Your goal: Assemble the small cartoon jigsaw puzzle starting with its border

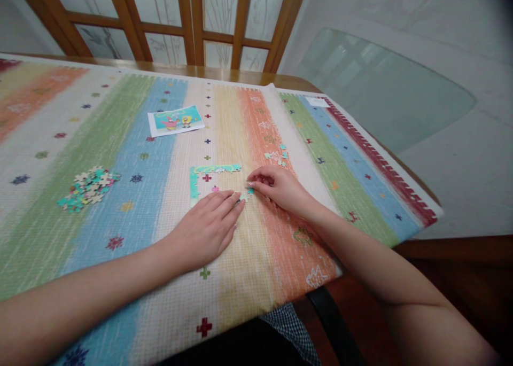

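A partly joined jigsaw puzzle border [194, 183] lies on the striped tablecloth, its top strip and left side forming a corner. My left hand [212, 222] rests flat just below it, fingers stretched out together and covering part of that area. Thumb and index finger of my right hand [278, 187] pinch a small puzzle piece [248, 184] to the right of the border. Close under those fingertips is a teal puzzle piece [250, 191]. A pink piece [215, 188] lies inside the corner, above my left fingers.
A heap of loose puzzle pieces [90, 188] sits on the left. Several teal pieces [283, 155] lie beyond my right hand. The reference picture [178, 121] with cartoon figures lies farther back. A white paper slip [318, 102] is near the far right edge of the tablecloth [240, 280].
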A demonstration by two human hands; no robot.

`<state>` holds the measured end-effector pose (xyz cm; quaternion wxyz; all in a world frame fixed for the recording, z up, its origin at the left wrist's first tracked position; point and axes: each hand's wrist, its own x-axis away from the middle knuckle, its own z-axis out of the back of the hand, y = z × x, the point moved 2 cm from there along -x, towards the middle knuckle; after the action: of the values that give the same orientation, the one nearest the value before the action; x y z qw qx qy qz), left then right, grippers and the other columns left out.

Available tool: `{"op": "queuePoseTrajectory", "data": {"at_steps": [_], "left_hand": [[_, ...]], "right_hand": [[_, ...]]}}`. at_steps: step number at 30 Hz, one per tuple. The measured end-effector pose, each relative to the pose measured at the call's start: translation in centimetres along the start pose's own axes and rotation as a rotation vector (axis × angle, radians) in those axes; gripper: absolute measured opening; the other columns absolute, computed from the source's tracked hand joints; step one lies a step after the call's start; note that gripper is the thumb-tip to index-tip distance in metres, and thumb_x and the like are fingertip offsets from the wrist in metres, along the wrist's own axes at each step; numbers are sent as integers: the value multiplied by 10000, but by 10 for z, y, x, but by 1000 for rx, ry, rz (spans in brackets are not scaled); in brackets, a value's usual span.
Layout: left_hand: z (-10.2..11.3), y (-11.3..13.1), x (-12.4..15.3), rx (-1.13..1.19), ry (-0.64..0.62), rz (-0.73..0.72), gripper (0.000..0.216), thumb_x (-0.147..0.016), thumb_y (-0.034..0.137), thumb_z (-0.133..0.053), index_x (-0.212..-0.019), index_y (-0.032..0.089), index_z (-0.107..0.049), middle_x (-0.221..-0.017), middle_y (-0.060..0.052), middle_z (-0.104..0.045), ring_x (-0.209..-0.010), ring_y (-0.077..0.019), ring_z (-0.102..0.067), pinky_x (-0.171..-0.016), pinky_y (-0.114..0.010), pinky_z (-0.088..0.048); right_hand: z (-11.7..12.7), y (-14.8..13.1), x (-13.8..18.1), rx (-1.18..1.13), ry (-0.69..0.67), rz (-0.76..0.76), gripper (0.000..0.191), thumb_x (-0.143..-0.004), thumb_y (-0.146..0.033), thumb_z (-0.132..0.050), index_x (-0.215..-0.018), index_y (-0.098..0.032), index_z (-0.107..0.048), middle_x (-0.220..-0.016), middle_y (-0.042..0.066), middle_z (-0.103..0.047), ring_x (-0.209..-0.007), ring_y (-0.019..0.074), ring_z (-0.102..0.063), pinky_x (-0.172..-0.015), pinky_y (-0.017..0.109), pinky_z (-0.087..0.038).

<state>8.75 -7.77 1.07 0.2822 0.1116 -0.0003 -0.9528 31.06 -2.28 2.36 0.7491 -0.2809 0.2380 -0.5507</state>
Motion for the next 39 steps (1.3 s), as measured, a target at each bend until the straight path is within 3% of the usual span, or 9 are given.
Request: {"op": "queuePoseTrajectory", "data": {"at_steps": [4, 8, 11, 15, 22, 31, 39], "left_hand": [[0, 0, 0, -15, 2, -10, 465, -1080, 291, -382, -1462, 83, -548, -1526, -160, -537, -1408, -307, -487, -1202, -469, -353], [0, 1, 0, -23, 13, -16, 467, -1083, 278, -363, -1458, 74, -553, -1518, -165, -543, -1402, -316, -491, -1191, -481, -365], [0, 1, 0, -25, 12, -17, 467, -1083, 282, -371, -1458, 74, -556, -1516, -170, -544, -1395, -320, -498, -1188, -485, -368], [1, 1, 0, -23, 21, -25, 467, -1080, 283, -386, -1457, 70, -560, -1509, -171, -550, -1391, -326, -502, -1183, -479, -375], [0, 1, 0, -27, 28, -23, 458, -1077, 277, -401, -1453, 72, -565, -1502, -168, -558, -1388, -323, -505, -1187, -477, -371], [0, 1, 0, -34, 29, -27, 457, -1084, 279, -389, -1452, 70, -562, -1498, -173, -561, -1390, -311, -507, -1192, -476, -354], [-1, 2, 3, -82, 37, -27, 468, -1088, 286, -364, -1461, 80, -558, -1529, -153, -539, -1416, -314, -479, -1209, -473, -313]], "right_hand": [[18, -7, 6, 106, 5, 148, 191, -970, -271, -596, -1021, -201, -767, -926, 73, -712, -844, 187, -620, -790, 333, -481], [30, -13, 16, 311, -142, 362, 237, -1006, -274, -560, -1039, -198, -782, -1016, 102, -724, -963, 222, -633, -895, 379, -477], [29, -17, 26, 462, -212, 430, 249, -1016, -315, -568, -1134, -211, -761, -1142, 112, -715, -1062, 252, -614, -974, 426, -451], [24, -24, 36, 625, -222, 436, 300, -1018, -329, -573, -1266, -219, -700, -1276, 125, -681, -1184, 296, -565, -1043, 473, -414], [27, -23, 39, 758, -163, 450, 322, -1019, -312, -578, -1322, -268, -679, -1439, 110, -607, -1306, 329, -500, -1063, 490, -391], [30, -19, 34, 835, -109, 469, 303, -1031, -366, -563, -1292, -336, -714, -1452, 73, -613, -1276, 306, -520, -1038, 471, -397], [29, -4, 20, 695, -94, 526, 289, -1020, -408, -580, -1236, -312, -747, -1362, 72, -675, -1212, 287, -551, -993, 447, -405]]}}
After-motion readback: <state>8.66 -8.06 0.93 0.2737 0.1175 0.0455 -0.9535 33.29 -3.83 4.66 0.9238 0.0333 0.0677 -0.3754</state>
